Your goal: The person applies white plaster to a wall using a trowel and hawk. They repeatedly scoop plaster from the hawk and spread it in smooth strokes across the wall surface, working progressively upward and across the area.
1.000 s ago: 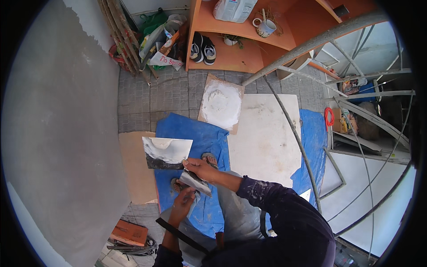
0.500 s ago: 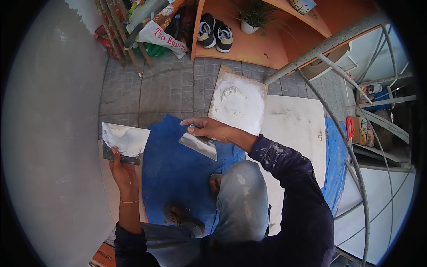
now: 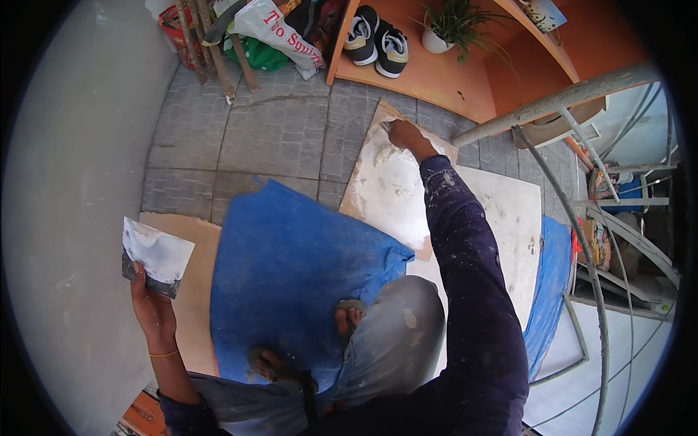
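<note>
My left hand is closed on the lower edge of a flat square scraper plate, dark where bare. White putty coats its upper part. It is held in front of the grey wall at the left. My right arm is stretched forward, and my right hand is closed at the far part of a brown board on the floor. A spread of white putty covers most of this board. Only a sliver of the metal scraper blade shows at my right fingers; the hand hides the remainder.
A blue sheet lies under my feet, beside a pale panel. Metal scaffold tubing stands at the right. Ahead, an orange shelf holds shoes and a potted plant. Bags and wooden poles stand far left.
My right hand has moved forward and right, carrying the scraper blade to the putty board. My left hand has shifted left and slightly down with its plate. The view has shifted too.
</note>
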A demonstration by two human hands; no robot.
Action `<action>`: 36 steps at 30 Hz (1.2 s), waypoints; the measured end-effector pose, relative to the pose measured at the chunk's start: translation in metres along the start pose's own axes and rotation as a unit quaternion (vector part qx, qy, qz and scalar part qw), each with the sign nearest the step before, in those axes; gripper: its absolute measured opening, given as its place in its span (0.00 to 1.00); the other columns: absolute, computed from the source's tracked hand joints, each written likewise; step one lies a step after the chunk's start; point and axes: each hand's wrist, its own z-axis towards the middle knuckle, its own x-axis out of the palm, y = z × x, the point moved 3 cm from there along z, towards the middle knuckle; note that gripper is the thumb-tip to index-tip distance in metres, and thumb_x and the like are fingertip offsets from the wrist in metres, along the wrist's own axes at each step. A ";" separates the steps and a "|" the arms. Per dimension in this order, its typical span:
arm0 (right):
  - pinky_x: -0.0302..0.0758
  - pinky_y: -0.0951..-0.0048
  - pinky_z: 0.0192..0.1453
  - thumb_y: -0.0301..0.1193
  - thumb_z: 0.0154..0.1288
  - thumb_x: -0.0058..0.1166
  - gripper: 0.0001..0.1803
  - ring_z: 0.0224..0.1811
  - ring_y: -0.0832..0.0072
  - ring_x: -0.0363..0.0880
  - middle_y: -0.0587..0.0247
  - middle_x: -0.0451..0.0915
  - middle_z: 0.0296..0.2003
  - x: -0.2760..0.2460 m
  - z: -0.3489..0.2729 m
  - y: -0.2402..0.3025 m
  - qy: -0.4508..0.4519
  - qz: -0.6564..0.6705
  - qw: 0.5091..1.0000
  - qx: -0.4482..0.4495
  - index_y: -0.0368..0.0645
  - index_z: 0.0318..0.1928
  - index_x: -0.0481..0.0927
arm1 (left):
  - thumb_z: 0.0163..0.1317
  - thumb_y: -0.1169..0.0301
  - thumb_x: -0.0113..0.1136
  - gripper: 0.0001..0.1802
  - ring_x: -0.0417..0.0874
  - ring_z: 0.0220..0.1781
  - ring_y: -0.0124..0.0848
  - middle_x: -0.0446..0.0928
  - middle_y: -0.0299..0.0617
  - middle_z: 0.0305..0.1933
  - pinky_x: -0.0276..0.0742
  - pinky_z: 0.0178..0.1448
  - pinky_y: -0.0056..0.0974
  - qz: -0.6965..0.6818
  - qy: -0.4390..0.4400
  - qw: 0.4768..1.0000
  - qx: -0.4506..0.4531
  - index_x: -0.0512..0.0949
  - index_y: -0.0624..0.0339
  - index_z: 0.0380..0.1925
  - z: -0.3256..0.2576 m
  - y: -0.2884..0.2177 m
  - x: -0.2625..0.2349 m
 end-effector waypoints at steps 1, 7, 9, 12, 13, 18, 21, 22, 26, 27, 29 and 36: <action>0.76 0.54 0.57 0.29 0.62 0.46 0.18 0.55 0.48 0.80 0.40 0.81 0.50 0.007 0.004 0.007 0.007 0.008 1.000 0.023 0.35 0.49 0.82 | 0.73 0.62 0.50 0.26 0.74 0.64 0.33 0.71 0.41 0.65 0.70 0.66 0.41 -0.010 0.005 1.000 -0.006 0.64 0.63 0.66 0.002 0.003 0.002; 0.78 0.56 0.56 0.30 0.66 0.48 0.18 0.55 0.56 0.81 0.51 0.81 0.52 0.053 -0.010 0.028 -0.005 -0.058 0.998 0.013 0.44 0.54 0.82 | 0.74 0.63 0.48 0.25 0.73 0.66 0.33 0.71 0.41 0.66 0.69 0.68 0.41 -0.011 -0.008 1.000 -0.026 0.63 0.64 0.66 0.005 0.012 0.006; 0.77 0.56 0.56 0.29 0.66 0.48 0.18 0.53 0.55 0.80 0.53 0.81 0.51 0.060 -0.023 0.021 -0.032 -0.048 0.997 -0.055 0.47 0.55 0.80 | 0.74 0.63 0.47 0.25 0.73 0.66 0.33 0.71 0.41 0.66 0.68 0.69 0.41 -0.009 -0.012 0.999 -0.029 0.64 0.64 0.66 0.009 0.013 0.008; 0.75 0.59 0.58 0.31 0.68 0.49 0.19 0.53 0.58 0.78 0.57 0.81 0.52 0.063 -0.040 0.011 -0.054 -0.054 0.987 -0.143 0.51 0.58 0.79 | 0.75 0.64 0.46 0.24 0.73 0.66 0.33 0.71 0.41 0.66 0.68 0.69 0.41 -0.019 -0.010 0.999 -0.047 0.64 0.64 0.66 0.016 0.019 0.014; 0.74 0.59 0.59 0.31 0.67 0.49 0.19 0.53 0.59 0.78 0.57 0.81 0.52 0.064 -0.045 0.010 -0.055 -0.061 0.984 -0.159 0.52 0.58 0.79 | 0.75 0.64 0.46 0.24 0.74 0.66 0.33 0.71 0.41 0.66 0.69 0.68 0.41 -0.022 -0.009 0.999 -0.046 0.64 0.64 0.66 0.019 0.020 0.016; 0.72 0.61 0.59 0.29 0.67 0.51 0.19 0.55 0.62 0.77 0.63 0.81 0.53 0.060 -0.059 0.017 -0.023 -0.082 0.972 -0.219 0.53 0.58 0.79 | 0.75 0.65 0.44 0.23 0.74 0.65 0.33 0.72 0.41 0.65 0.70 0.68 0.41 -0.015 -0.017 0.998 -0.059 0.64 0.64 0.66 0.026 0.025 0.025; 0.71 0.63 0.59 0.28 0.65 0.51 0.21 0.55 0.66 0.76 0.70 0.80 0.54 0.062 -0.067 0.023 0.013 -0.098 0.952 -0.289 0.55 0.59 0.79 | 0.75 0.66 0.45 0.23 0.74 0.65 0.32 0.72 0.41 0.65 0.71 0.67 0.40 -0.005 -0.010 0.998 -0.062 0.64 0.64 0.65 0.027 0.028 0.026; 0.71 0.63 0.58 0.27 0.65 0.51 0.21 0.55 0.67 0.75 0.73 0.80 0.54 0.064 -0.071 0.024 0.027 -0.112 0.946 -0.304 0.55 0.59 0.78 | 0.75 0.66 0.45 0.23 0.74 0.65 0.32 0.72 0.41 0.65 0.71 0.67 0.40 -0.004 -0.009 0.998 -0.065 0.64 0.64 0.65 0.028 0.028 0.025; 0.68 0.67 0.57 0.26 0.63 0.52 0.23 0.54 0.72 0.74 0.77 0.79 0.55 0.070 -0.100 0.026 0.017 -0.169 0.914 -0.369 0.57 0.58 0.79 | 0.74 0.65 0.46 0.23 0.74 0.65 0.32 0.72 0.41 0.65 0.71 0.66 0.40 -0.008 -0.010 0.998 -0.068 0.64 0.63 0.65 0.031 0.030 0.021; 0.68 0.69 0.56 0.26 0.62 0.52 0.23 0.53 0.74 0.74 0.78 0.79 0.53 0.071 -0.110 0.024 0.008 -0.178 0.905 -0.387 0.58 0.57 0.79 | 0.74 0.65 0.46 0.23 0.75 0.65 0.32 0.72 0.41 0.65 0.71 0.66 0.40 -0.006 -0.004 0.998 -0.065 0.64 0.63 0.65 0.032 0.029 0.020; 0.67 0.70 0.55 0.27 0.62 0.52 0.22 0.52 0.76 0.74 0.81 0.80 0.50 0.076 -0.130 0.016 0.041 -0.198 0.898 -0.390 0.60 0.56 0.80 | 0.74 0.64 0.46 0.23 0.75 0.64 0.32 0.72 0.41 0.64 0.72 0.66 0.40 -0.019 0.018 0.998 -0.056 0.65 0.63 0.65 0.032 0.027 0.018; 0.70 0.64 0.53 0.25 0.62 0.49 0.24 0.50 0.70 0.76 0.71 0.79 0.50 0.072 -0.145 -0.034 -0.042 -0.158 0.957 -0.241 0.57 0.59 0.75 | 0.73 0.64 0.49 0.24 0.74 0.65 0.32 0.72 0.42 0.65 0.71 0.66 0.40 -0.011 -0.009 0.997 -0.072 0.65 0.63 0.64 0.034 0.030 0.008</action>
